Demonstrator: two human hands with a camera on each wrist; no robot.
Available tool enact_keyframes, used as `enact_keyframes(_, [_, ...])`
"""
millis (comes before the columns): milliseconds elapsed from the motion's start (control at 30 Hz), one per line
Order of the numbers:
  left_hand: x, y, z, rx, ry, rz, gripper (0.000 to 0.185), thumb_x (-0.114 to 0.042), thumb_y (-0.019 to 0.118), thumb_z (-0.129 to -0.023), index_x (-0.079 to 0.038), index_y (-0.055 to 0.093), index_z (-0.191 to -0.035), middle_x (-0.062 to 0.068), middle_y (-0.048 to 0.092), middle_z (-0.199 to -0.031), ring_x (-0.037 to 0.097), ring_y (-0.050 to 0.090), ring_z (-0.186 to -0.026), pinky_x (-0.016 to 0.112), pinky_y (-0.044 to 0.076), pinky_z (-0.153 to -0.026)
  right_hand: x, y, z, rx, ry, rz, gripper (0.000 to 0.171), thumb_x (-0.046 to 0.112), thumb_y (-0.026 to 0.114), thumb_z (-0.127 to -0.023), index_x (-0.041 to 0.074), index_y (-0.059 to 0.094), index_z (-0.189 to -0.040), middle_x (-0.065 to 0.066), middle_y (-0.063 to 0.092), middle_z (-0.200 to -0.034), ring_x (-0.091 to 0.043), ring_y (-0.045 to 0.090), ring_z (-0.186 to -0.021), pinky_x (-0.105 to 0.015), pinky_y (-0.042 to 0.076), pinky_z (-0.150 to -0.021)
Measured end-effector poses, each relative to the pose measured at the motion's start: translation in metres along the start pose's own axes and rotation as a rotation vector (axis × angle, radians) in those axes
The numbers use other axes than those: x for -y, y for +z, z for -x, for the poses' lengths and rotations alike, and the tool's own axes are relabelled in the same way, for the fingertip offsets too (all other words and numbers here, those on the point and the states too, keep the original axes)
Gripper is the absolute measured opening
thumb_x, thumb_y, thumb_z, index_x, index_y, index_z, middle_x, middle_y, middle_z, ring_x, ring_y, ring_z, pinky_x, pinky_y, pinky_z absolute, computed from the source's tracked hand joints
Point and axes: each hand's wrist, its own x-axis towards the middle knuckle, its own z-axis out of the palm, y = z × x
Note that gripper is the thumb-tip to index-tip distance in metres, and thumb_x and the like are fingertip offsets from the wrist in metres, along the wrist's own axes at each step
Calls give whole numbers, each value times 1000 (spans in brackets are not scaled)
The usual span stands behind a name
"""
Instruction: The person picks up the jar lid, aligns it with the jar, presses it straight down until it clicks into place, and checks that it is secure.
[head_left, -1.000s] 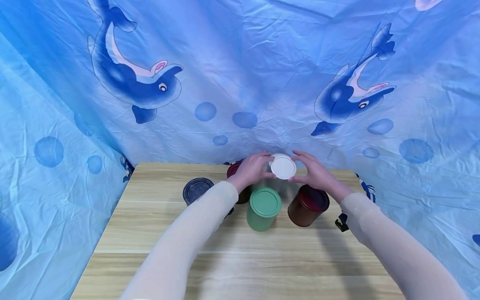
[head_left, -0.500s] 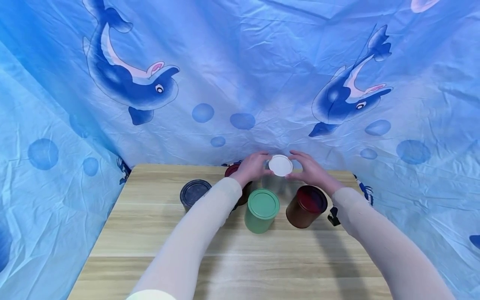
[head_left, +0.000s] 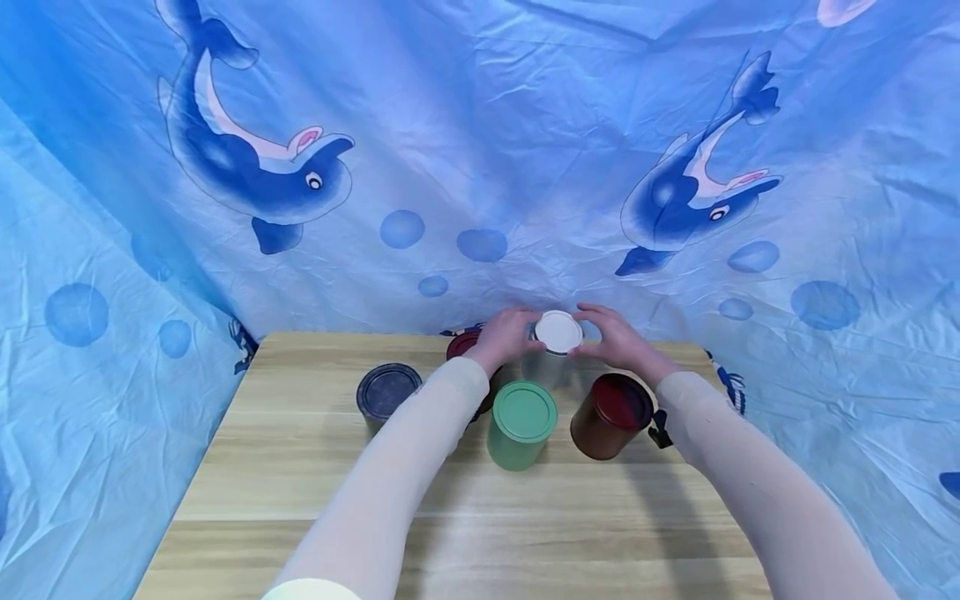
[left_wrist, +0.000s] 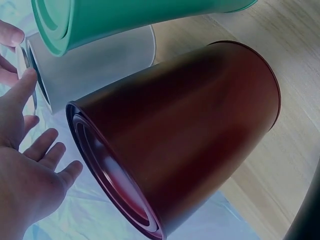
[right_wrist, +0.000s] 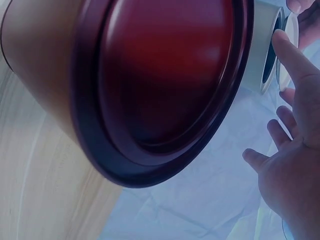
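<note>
A round white lid (head_left: pixel 558 332) is pinched by its edge between my two hands, at the back of the table in the head view. My left hand (head_left: pixel 507 337) grips its left side and my right hand (head_left: pixel 619 340) its right, thumb and index finger at the rim, other fingers spread. Just under it stands a pale grey can (left_wrist: pixel 100 62). Both wrist views show a narrow gap between lid and rim, with the can's dark inside visible. In front of it is a green lidded can (head_left: pixel 522 421).
A dark red lidded can (head_left: pixel 611 417) stands right of the green one. Another dark red can (head_left: pixel 462 343) is partly hidden behind my left hand. Farther left is a dark navy-lidded can (head_left: pixel 387 388). A blue dolphin-print cloth (head_left: pixel 480 150) hangs behind the wooden table (head_left: pixel 525 542).
Both hands have lowered the white lid toward the grey can's mouth, and it looks smaller and flatter now. The head view has shifted slightly. The other cans stay where they were.
</note>
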Motion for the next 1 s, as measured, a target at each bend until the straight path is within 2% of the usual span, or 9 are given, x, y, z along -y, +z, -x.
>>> enact_keyframes(400, [3,4,-3,8,-6,-6,66,-42,80,-97,-21,58,-156,6,61,-154,28,52,-146,44,44,-120,1,0,1,38,26,-23,70,25,88,-90,-8,59,-145,-34,42,-161,-56,35,-149,-70,29,-122])
enact_keyframes(800, [2,8,5,44,-33,-71,67,-49,68,-104,-23,48,-163,12,51,-162,33,49,-148,51,42,-121,0,3,-1,74,68,-50,70,26,85,-92,-6,58,-148,-35,41,-161,-57,35,-150,-71,29,-122])
enact_keyframes(1000, [-1,8,10,58,-38,-137,67,-52,60,-107,-23,43,-166,13,45,-166,35,45,-150,53,40,-123,-1,4,1,79,73,-62,69,25,84,-93,-6,57,-149,-36,41,-160,-58,34,-150,-71,29,-122])
